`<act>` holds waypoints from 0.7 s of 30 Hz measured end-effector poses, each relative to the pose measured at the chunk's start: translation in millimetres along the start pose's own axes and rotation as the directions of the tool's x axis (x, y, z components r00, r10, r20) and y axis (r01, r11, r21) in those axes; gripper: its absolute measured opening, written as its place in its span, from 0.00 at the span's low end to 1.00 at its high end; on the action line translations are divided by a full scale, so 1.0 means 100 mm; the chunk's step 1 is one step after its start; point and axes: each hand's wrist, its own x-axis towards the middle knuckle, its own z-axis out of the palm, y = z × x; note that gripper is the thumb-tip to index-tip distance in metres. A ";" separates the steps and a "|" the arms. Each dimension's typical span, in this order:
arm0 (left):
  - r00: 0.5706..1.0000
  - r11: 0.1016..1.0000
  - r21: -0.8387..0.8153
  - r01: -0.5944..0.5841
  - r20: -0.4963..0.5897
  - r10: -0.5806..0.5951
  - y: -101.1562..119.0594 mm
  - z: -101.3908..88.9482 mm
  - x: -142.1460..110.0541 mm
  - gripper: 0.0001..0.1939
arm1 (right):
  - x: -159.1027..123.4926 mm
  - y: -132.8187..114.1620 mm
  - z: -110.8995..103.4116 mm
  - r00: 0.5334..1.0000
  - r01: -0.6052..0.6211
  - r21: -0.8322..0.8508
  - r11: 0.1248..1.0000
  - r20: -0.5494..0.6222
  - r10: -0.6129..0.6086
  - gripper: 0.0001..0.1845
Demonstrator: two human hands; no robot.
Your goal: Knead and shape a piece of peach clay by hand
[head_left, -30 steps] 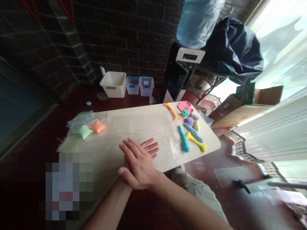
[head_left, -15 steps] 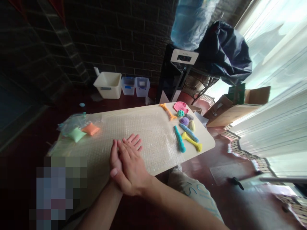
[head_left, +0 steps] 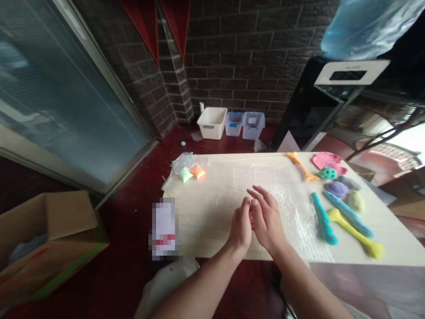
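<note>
Touching over the bubble wrap (head_left: 245, 177): left hand (head_left: 241, 223) and right hand (head_left: 268, 217). Right fingers slightly spread; left fingers largely hidden, state cannot be told.

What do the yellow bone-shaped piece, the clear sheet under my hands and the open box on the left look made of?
Yellow bone-shaped piece: probably matte modelling clay, going by its soft, rounded look, though foam is possible.
Clear sheet: shiny plastic, likely bubble wrap, given its dotted texture and glints.
Open box: dull brown cardboard, judging by the thin, stiff flap.
</note>
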 end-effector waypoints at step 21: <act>0.996 0.999 -0.040 -0.003 -0.085 0.000 0.02 -0.01 0.09 0.33 | -0.07 -0.15 0.05 0.957 -0.235 0.299 0.925 0.237 0.166 0.24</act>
